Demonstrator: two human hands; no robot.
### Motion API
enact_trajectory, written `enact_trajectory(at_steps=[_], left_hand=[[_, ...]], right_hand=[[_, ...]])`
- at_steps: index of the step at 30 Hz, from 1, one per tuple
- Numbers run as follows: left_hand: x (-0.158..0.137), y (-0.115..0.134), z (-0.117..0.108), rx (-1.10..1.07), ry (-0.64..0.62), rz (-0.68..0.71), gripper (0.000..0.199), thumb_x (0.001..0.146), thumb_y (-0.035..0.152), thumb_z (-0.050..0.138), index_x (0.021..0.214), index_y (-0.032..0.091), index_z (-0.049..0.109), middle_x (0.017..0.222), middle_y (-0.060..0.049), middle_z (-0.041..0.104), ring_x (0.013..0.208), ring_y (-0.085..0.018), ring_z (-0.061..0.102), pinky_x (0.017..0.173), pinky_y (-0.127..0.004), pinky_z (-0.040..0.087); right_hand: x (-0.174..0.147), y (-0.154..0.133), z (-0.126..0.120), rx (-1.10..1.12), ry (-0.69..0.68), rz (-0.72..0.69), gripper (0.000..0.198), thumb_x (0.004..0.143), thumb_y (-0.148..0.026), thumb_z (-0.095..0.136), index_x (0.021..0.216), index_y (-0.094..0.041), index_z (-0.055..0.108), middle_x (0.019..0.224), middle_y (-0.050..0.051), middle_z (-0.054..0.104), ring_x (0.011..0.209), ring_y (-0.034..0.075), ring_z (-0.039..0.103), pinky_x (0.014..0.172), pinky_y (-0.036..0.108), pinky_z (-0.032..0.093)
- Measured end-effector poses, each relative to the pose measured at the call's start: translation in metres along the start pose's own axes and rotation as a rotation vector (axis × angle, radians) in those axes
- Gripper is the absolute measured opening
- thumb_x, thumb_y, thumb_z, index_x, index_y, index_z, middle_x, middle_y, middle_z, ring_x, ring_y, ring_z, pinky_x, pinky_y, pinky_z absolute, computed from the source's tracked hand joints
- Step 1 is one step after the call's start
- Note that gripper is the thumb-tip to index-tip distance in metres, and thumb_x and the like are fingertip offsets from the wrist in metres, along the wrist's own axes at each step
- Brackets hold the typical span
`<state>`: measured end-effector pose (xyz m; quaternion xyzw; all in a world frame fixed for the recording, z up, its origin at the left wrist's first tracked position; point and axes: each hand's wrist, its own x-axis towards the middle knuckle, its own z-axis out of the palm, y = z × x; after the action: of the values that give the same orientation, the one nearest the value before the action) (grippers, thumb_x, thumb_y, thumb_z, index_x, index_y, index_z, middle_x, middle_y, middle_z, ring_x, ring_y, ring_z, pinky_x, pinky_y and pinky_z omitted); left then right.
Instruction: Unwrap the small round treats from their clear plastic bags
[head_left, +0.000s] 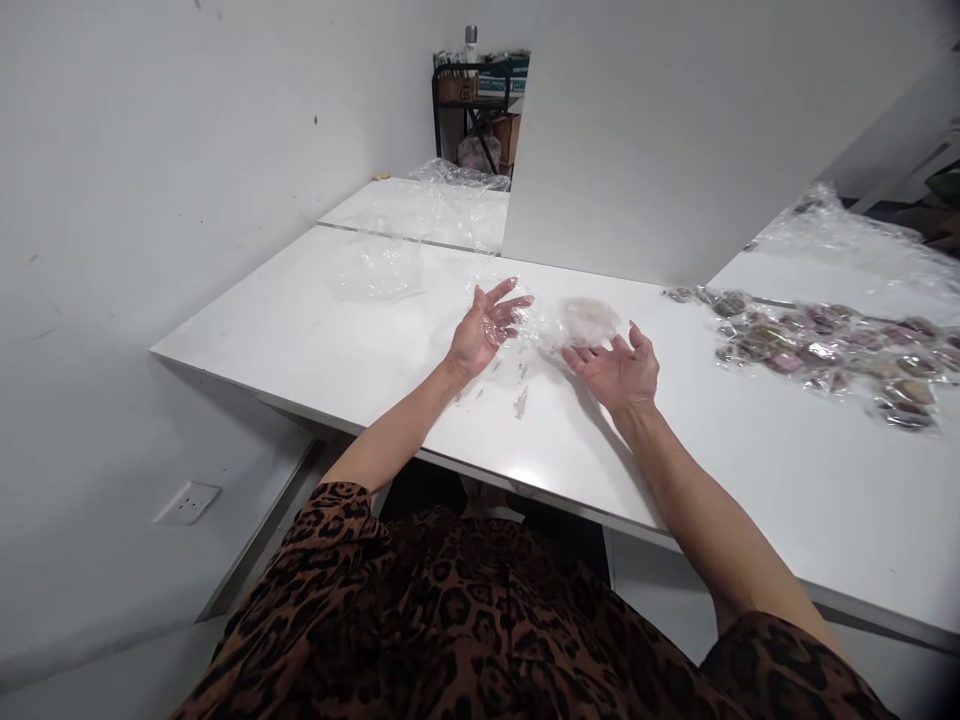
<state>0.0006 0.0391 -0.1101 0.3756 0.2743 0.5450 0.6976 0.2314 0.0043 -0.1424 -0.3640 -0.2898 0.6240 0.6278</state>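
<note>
A pale round item in clear plastic wrap [590, 320], blurred by motion, is between my hands over the white table. My left hand [482, 330] has its fingers spread, and loose clear film [529, 325] lies against them and stretches toward the wrapped item. Palm up, my right hand [619, 372] has its fingers apart, with the fingertips at the lower edge of the wrapped item. Whether those fingertips bear its weight I cannot tell. The blur hides what the item is.
Several brown and pink plastic-wrapped pieces [825, 345] lie to the right on the white table [720, 460]. Clear plastic [379, 265] lies at the left, with more film [457, 190] behind. A white panel [660, 130] rises at the back. A wall [187, 150] borders the left.
</note>
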Motion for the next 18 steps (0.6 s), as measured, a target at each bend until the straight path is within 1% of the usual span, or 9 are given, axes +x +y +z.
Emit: enact_trajectory(at_steps=[2, 4, 6, 8, 10, 12, 14, 16, 18], left_hand=[[-0.001, 0.005, -0.001, -0.039, -0.018, 0.025, 0.06, 0.106, 0.064, 0.036, 0.145, 0.026, 0.06, 0.121, -0.009, 0.076, 0.084, -0.013, 0.07, 0.071, -0.023, 0.053], [-0.002, 0.01, -0.001, -0.074, -0.027, 0.024, 0.061, 0.106, 0.064, 0.033, 0.151, 0.029, 0.055, 0.122, -0.008, 0.076, 0.083, -0.013, 0.071, 0.071, -0.023, 0.055], [-0.004, 0.016, -0.001, -0.113, -0.023, 0.015, 0.062, 0.106, 0.065, 0.032, 0.156, 0.032, 0.049, 0.125, -0.008, 0.075, 0.084, -0.013, 0.073, 0.071, -0.023, 0.056], [-0.006, 0.021, 0.0, -0.149, -0.017, 0.009, 0.063, 0.106, 0.065, 0.031, 0.159, 0.034, 0.045, 0.129, -0.008, 0.074, 0.084, -0.012, 0.073, 0.07, -0.022, 0.057], [-0.008, 0.025, 0.001, -0.162, -0.013, 0.015, 0.063, 0.106, 0.066, 0.03, 0.161, 0.036, 0.042, 0.132, -0.008, 0.072, 0.084, -0.013, 0.074, 0.069, -0.022, 0.058], [-0.01, 0.027, 0.002, -0.134, -0.02, 0.025, 0.064, 0.106, 0.067, 0.028, 0.161, 0.038, 0.042, 0.133, -0.008, 0.071, 0.084, -0.014, 0.074, 0.066, -0.023, 0.058], [-0.012, 0.028, 0.004, -0.074, -0.03, 0.043, 0.064, 0.104, 0.07, 0.027, 0.159, 0.04, 0.044, 0.131, -0.008, 0.071, 0.082, -0.015, 0.074, 0.06, -0.023, 0.057], [-0.016, 0.031, 0.01, 0.009, -0.043, 0.081, 0.065, 0.102, 0.073, 0.027, 0.156, 0.042, 0.048, 0.124, -0.007, 0.073, 0.078, -0.016, 0.073, 0.054, -0.023, 0.054], [-0.02, 0.038, 0.02, 0.108, -0.071, 0.12, 0.067, 0.101, 0.075, 0.024, 0.155, 0.043, 0.049, 0.117, -0.007, 0.074, 0.076, -0.017, 0.072, 0.051, -0.023, 0.05]], right_hand=[[0.003, 0.001, -0.004, 0.004, 0.04, 0.039, 0.054, 0.061, -0.057, 0.083, 0.095, -0.028, 0.052, 0.112, 0.007, 0.065, 0.112, 0.028, 0.066, 0.085, 0.045, 0.063], [0.006, 0.004, -0.004, -0.044, 0.116, 0.049, 0.056, 0.058, -0.051, 0.086, 0.097, -0.028, 0.054, 0.11, 0.006, 0.064, 0.103, 0.024, 0.067, 0.077, 0.04, 0.064], [0.007, 0.007, -0.002, -0.112, 0.178, 0.011, 0.056, 0.057, -0.048, 0.086, 0.101, -0.027, 0.057, 0.109, 0.005, 0.064, 0.094, 0.019, 0.066, 0.07, 0.033, 0.062], [0.008, 0.012, 0.0, -0.213, 0.204, -0.047, 0.055, 0.059, -0.047, 0.085, 0.103, -0.027, 0.059, 0.109, 0.004, 0.063, 0.091, 0.017, 0.064, 0.069, 0.03, 0.06], [0.008, 0.016, -0.001, -0.383, 0.204, -0.132, 0.056, 0.062, -0.049, 0.081, 0.109, -0.028, 0.059, 0.117, 0.005, 0.062, 0.101, 0.02, 0.064, 0.078, 0.034, 0.061], [0.008, 0.018, -0.005, -0.652, 0.173, -0.269, 0.063, 0.066, -0.052, 0.077, 0.122, -0.029, 0.057, 0.136, 0.008, 0.057, 0.121, 0.027, 0.059, 0.094, 0.046, 0.058], [0.009, 0.02, -0.009, -0.939, 0.089, -0.432, 0.073, 0.07, -0.049, 0.072, 0.137, -0.03, 0.051, 0.155, 0.01, 0.045, 0.143, 0.035, 0.043, 0.112, 0.059, 0.046], [0.01, 0.02, -0.011, -1.126, -0.034, -0.533, 0.078, 0.072, -0.043, 0.067, 0.145, -0.028, 0.046, 0.162, 0.011, 0.039, 0.154, 0.038, 0.028, 0.123, 0.064, 0.029], [0.013, 0.017, -0.01, -1.167, -0.152, -0.532, 0.078, 0.07, -0.037, 0.064, 0.145, -0.025, 0.047, 0.161, 0.012, 0.043, 0.155, 0.038, 0.027, 0.126, 0.063, 0.022]])
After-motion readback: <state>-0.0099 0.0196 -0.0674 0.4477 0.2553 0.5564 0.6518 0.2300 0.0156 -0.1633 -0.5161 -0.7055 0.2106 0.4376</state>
